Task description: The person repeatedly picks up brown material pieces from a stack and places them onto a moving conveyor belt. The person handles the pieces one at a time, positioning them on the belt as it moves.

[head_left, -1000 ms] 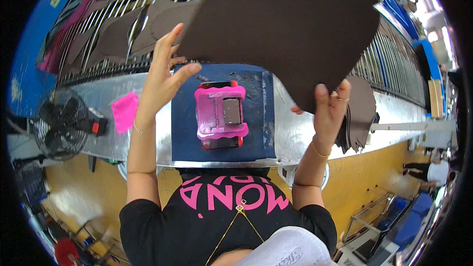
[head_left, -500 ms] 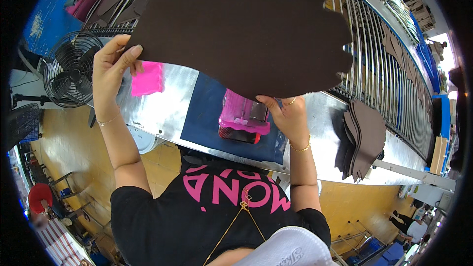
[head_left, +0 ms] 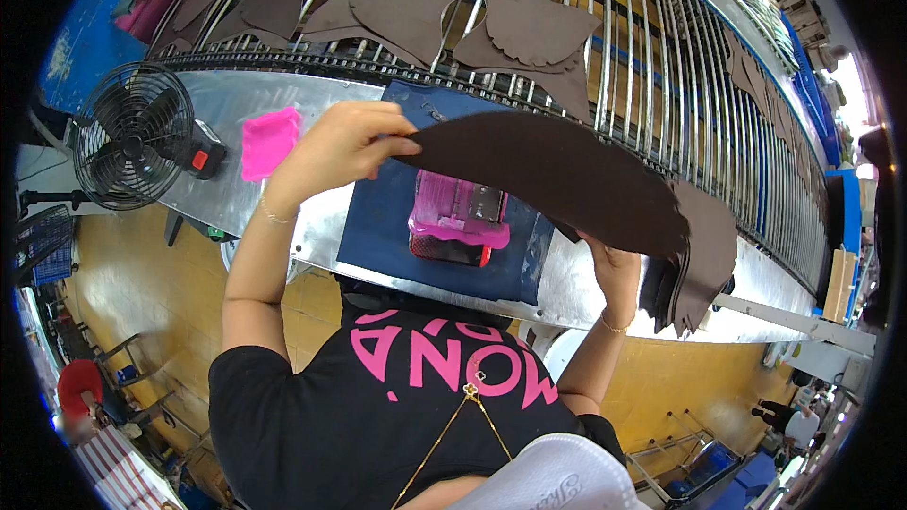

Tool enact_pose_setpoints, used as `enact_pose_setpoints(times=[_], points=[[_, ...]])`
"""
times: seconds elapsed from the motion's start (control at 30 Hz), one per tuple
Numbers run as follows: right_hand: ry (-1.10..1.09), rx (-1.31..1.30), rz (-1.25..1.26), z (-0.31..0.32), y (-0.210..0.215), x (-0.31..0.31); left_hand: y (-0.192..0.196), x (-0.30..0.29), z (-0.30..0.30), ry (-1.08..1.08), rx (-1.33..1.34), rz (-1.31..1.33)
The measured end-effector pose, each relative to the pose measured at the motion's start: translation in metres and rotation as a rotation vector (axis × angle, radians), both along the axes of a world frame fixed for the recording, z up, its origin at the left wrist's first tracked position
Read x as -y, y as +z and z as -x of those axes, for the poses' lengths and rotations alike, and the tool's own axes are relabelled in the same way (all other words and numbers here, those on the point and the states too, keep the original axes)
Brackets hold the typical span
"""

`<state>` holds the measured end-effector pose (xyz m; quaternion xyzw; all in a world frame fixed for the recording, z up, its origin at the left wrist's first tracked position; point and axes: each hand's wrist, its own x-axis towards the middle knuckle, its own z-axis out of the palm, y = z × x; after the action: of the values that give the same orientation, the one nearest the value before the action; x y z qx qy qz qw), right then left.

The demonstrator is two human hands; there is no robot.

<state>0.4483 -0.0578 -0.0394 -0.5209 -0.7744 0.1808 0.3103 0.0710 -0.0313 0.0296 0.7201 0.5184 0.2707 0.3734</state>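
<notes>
brown sheet now tilted, baring rack pieces; not yet laid flat. my left grip pinches its end; right grip closure hidden.

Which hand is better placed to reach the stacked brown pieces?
Probably the right hand: it's closer to the stacked brown pieces; the left hand pinches the brown sheet at its left end.

We see dark brown on the sheet, lighter brown on the stacked pieces, navy blue on the mat, hot pink on the holder and small square, yellow on the floor, and pink lettering across our black shirt.
</notes>
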Motion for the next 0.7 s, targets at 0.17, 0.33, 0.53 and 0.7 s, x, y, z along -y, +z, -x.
enact_pose_setpoints(times=[0.17,0.33,0.53,0.7], points=[[-0.166,-0.096,0.008,-0.053,0.011,0.022,0.004,-0.021,-0.048,-0.279,-0.145,-0.282],[-0.459,-0.453,-0.175,-0.09,0.045,0.048,-0.001,-0.04,-0.097,-0.526,-0.157,-0.35],[-0.7,-0.348,-0.238,-0.111,0.079,0.049,0.062,-0.095,-0.158,-0.429,0.28,-0.387],[-0.624,-0.276,-0.265,-0.108,0.068,0.018,0.084,-0.126,-0.173,-0.426,0.103,-0.415]])
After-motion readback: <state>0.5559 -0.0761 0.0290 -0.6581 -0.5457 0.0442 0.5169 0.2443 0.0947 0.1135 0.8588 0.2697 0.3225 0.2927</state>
